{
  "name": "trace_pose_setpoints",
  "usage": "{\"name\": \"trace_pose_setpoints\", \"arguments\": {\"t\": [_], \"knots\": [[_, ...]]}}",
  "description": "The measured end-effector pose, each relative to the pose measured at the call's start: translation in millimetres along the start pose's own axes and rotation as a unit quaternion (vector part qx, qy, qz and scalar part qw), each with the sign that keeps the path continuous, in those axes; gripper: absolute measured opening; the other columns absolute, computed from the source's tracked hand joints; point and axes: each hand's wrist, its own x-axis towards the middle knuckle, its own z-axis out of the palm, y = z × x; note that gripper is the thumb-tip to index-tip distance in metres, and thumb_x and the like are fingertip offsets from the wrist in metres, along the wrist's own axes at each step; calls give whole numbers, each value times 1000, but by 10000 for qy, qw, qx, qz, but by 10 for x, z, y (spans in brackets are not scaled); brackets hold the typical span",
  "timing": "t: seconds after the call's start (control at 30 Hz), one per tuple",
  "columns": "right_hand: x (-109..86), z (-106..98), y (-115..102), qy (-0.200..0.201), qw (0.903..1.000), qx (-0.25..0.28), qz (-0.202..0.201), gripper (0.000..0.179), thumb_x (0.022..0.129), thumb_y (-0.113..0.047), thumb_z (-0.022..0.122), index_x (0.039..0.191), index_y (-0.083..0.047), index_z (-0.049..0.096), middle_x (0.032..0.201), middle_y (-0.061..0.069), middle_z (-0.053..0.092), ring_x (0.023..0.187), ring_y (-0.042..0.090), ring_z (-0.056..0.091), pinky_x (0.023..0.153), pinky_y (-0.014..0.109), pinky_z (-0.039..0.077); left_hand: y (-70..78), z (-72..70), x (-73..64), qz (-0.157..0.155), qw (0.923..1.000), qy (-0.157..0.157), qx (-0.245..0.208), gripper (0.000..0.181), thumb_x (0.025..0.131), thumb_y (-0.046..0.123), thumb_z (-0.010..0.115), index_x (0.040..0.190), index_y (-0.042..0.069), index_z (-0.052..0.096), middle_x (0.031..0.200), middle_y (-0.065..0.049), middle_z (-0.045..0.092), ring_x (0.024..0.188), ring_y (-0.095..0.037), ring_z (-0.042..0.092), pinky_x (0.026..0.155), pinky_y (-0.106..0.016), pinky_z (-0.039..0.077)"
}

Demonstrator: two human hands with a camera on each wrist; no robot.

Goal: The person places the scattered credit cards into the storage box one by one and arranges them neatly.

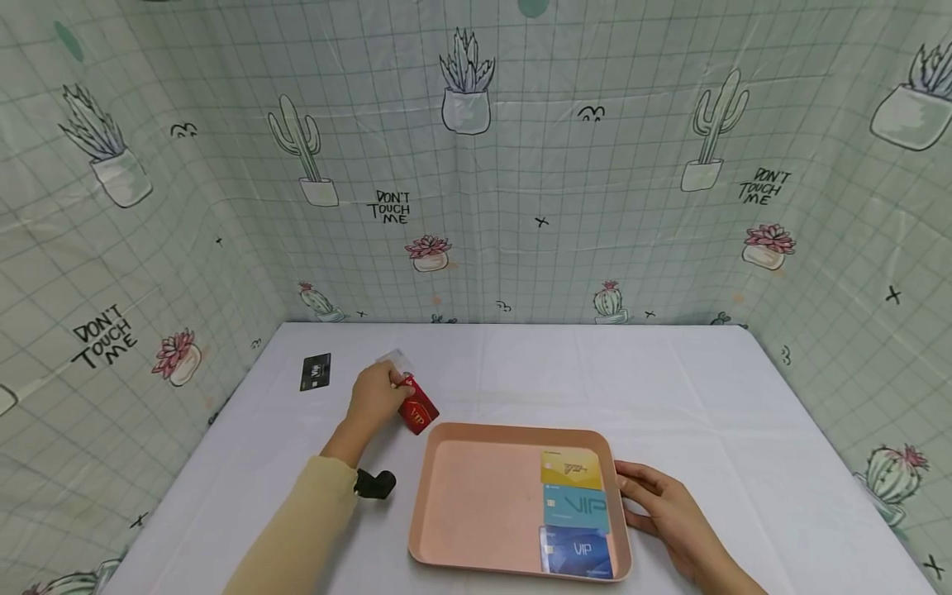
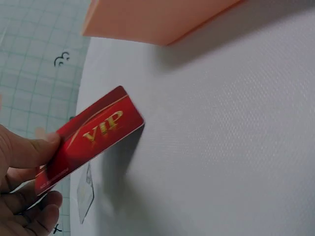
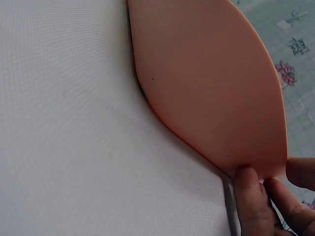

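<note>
My left hand pinches a red VIP card between thumb and fingers. In the left wrist view the red card tilts above the white cloth, its gold lettering facing up. Just beyond that hand lies a clear card, partly covered by the fingers. At the tray's right side, my right hand touches the outer wall of the pink tray with its fingertips. Inside the tray, along the right, a yellow card, a teal VIP card and a blue VIP card form a column.
A black VIP card lies at the far left of the white table. A small black piece sticks out beside the left sleeve. Cactus-printed cloth stands around the back and sides.
</note>
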Motion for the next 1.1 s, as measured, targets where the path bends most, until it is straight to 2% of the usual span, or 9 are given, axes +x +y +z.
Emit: {"name": "trace_pose_setpoints", "arguments": {"t": [0.13, 0.23, 0.37, 0.6, 0.77, 0.87, 1.0, 1.1], "knots": [[4, 9, 2, 17, 10000, -4, -2, 61, 102, -33, 66, 147, 5, 49, 142, 20, 61, 118, 22, 68, 86, 36, 61, -23, -69, -53, -100, 9996, -78, -241, 15, 93, 12, 72, 89, -2, 67, 86, -16, 69, 78, -24, 59, 60, -30, 47], [7, 15, 4, -18, 10000, -9, 5, 62, 102, -33, 66, 148, 5, 49, 144, 21, 60, 118, 22, 68, 86, 36, 61, -30, -123, -92, -150, 9990, -127, -401, 15, 93, 12, 70, 87, -1, 67, 84, -15, 69, 75, -22, 58, 58, -27, 44], [10, 12, 0, -56, 10000, -24, -12, 63, 102, -34, 65, 148, 5, 49, 146, 21, 58, 120, 23, 67, 87, 36, 61, -15, -181, -107, -284, 9968, -208, -715, 16, 93, 13, 68, 84, 0, 66, 83, -14, 68, 73, -20, 55, 58, -26, 42], [4, -4, -6, -33, 10000, -94, 10, 63, 103, -34, 65, 149, 4, 48, 147, 22, 57, 120, 23, 67, 86, 36, 61, 41, -232, -111, -634, 9886, -321, -1328, 19, 96, 16, 67, 87, -1, 66, 93, -16, 70, 80, -20, 57, 61, -25, 44], [11, -8, -13, -46, 9999, -90, -27, 64, 102, -34, 65, 149, 5, 47, 147, 22, 57, 120, 23, 67, 86, 36, 61, 78, -217, -113, -785, 9747, -278, -2076, 17, 99, 14, 66, 91, 0, 62, 99, -17, 70, 85, -19, 59, 73, -30, 54], [9, -7, -16, -53, 10000, -81, -22, 63, 102, -34, 65, 149, 5, 48, 147, 22, 57, 120, 23, 67, 87, 36, 61, 100, -201, -122, -887, 9607, -268, -2616, 14, 99, 12, 66, 95, -1, 60, 103, -18, 70, 87, -17, 61, 80, -34, 58], [3, -4, -15, -79, 10000, -46, 2, 63, 103, -34, 65, 149, 5, 48, 146, 22, 57, 120, 23, 67, 87, 36, 61, 140, -182, -163, -856, 9455, -366, -3120, 14, 96, 5, 68, 103, -3, 60, 105, -19, 71, 83, -13, 62, 74, -26, 56], [1, -2, -13, -65, 10000, -37, 15, 62, 103, -33, 64, 149, 5, 48, 145, 21, 59, 120, 23, 68, 87, 36, 61, 184, -159, -218, -654, 9396, -645, -3298, 23, 94, 1, 69, 115, -5, 60, 107, -20, 73, 79, -9, 63, 69, -22, 51]]}}
